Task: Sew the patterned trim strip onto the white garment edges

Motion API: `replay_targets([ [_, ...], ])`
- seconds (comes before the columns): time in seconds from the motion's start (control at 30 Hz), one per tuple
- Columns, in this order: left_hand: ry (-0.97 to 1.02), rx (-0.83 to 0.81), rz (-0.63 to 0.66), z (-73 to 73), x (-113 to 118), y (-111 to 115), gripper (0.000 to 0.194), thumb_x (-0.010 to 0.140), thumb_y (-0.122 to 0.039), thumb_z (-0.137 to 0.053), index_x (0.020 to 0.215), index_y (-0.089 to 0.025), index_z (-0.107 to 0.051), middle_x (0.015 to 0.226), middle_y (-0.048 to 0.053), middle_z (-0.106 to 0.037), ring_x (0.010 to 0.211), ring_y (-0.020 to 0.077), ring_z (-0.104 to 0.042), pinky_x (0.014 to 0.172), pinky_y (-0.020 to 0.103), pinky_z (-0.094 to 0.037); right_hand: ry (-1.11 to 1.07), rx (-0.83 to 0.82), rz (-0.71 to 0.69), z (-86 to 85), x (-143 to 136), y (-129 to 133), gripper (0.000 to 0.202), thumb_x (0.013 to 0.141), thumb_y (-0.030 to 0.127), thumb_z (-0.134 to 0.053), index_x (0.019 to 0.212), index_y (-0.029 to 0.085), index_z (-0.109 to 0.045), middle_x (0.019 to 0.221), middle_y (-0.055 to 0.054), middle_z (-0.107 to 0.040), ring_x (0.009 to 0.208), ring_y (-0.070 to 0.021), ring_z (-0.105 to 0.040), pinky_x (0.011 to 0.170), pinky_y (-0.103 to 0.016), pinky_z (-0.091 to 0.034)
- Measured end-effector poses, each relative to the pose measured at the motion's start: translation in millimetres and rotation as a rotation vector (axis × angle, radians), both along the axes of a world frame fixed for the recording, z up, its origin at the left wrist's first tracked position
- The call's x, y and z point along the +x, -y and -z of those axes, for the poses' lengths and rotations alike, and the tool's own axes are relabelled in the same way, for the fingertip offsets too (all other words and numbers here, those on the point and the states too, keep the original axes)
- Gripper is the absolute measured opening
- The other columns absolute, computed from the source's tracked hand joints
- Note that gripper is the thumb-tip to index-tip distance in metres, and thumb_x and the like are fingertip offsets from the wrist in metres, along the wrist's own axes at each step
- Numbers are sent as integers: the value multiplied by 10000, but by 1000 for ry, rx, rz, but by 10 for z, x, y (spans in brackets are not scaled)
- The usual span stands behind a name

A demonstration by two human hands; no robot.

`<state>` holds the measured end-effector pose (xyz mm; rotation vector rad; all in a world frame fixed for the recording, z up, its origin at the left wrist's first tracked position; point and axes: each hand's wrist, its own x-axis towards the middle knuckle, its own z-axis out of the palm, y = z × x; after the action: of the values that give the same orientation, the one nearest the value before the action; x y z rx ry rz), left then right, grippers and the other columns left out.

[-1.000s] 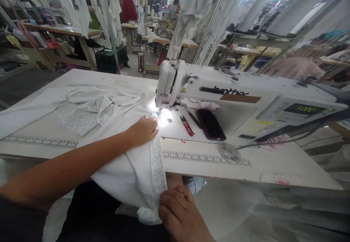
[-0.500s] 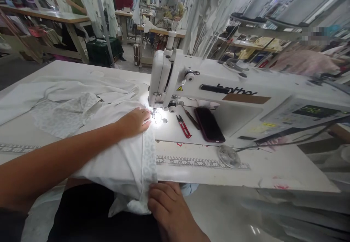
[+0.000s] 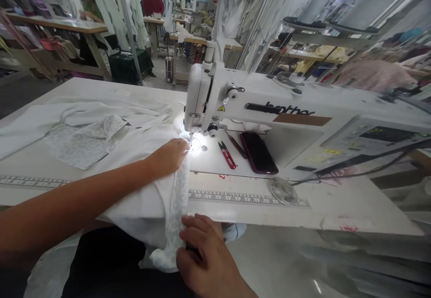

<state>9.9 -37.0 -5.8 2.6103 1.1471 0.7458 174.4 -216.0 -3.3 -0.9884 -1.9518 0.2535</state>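
White cloth (image 3: pixel 134 143), soft and rumpled, spreads over the left of the table and drapes past its front edge, its long border band (image 3: pixel 178 190) patterned in pale grey leopard spots. The left hand (image 3: pixel 171 154) lies on it just beside the lit presser foot (image 3: pixel 191 140), fingers close together; whether they pinch the cloth, I cannot tell. Lower down, the right hand (image 3: pixel 208 255) is at the band's edge, fingers curled, thumb apart from them — a firm grip cannot be made out.

Red-handled thread snips (image 3: pixel 228 156), tweezers (image 3: pixel 236 145) and a dark, glossy phone (image 3: pixel 259 153) rest under the arm of the smooth white sewing machine (image 3: pixel 252 91). Nearby, a clear round disc (image 3: pixel 283 191) overlaps the printed ruler (image 3: pixel 235 197) on the pale tabletop (image 3: pixel 340 208). Behind are workbenches, hanging garments and a dark green box (image 3: pixel 129 66).

Black lettering reads "brother" above a brown strip (image 3: pixel 303 119); a yellow warning triangle (image 3: pixel 221 108) marks the head; ruler numbers include 20 to 24.
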Motion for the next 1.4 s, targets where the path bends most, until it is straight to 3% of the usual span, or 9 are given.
replay_targets([
  [0.13, 9, 5, -18, 57, -177, -70, 334, 824, 2, -394, 1088, -144, -538, 1065, 86, -615, 1015, 197, -571, 887, 368, -517, 13, -81, 27, 72, 83, 31, 260, 714, 103, -515, 947, 213, -548, 978, -51, -728, 932, -195, -695, 883, -342, -559],
  [0.33, 56, 76, 98, 88, -281, -140, 364, 840, 7, -417, 1132, -157, -561, 1119, 78, -619, 1093, 188, -556, 953, 380, -505, -43, -42, -7, 252, 134, 56, 236, 825, 88, -474, 1023, 207, -522, 844, -20, -701, 926, -176, -697, 934, -346, -530],
  [0.57, 14, 294, 269, 18, -308, -232, 221, 929, -91, -434, 992, -151, -637, 1098, 98, -664, 1095, 204, -575, 975, 420, -511, 101, 264, -17, 19, 158, -17, 185, 881, 45, -461, 900, 190, -574, 858, -31, -657, 1023, -181, -665, 969, -379, -513],
  [0.73, -26, 374, 274, 86, -400, -256, 221, 941, -83, -420, 995, -133, -629, 1061, 94, -695, 1144, 207, -582, 1035, 435, -481, 205, 288, -45, -1, 175, -7, 212, 909, 33, -463, 851, 173, -611, 828, -20, -698, 1008, -160, -670, 974, -350, -510],
  [1.07, -181, 253, 215, 100, -305, -137, 268, 959, -133, -388, 1125, -125, -599, 1166, 111, -660, 1125, 204, -595, 1053, 439, -450, 309, 280, -80, 214, 342, 32, 236, 939, 66, -472, 812, 167, -643, 854, -11, -728, 1003, -158, -674, 944, -296, -519],
  [1.4, -162, 126, 181, 104, -342, -489, 288, 959, -160, -397, 1138, -166, -622, 1232, 66, -643, 1136, 176, -586, 1064, 407, -442, 311, 153, -142, 162, 303, -165, 256, 992, 132, -400, 943, 144, -651, 978, -52, -719, 1116, -191, -614, 956, -360, -517],
])
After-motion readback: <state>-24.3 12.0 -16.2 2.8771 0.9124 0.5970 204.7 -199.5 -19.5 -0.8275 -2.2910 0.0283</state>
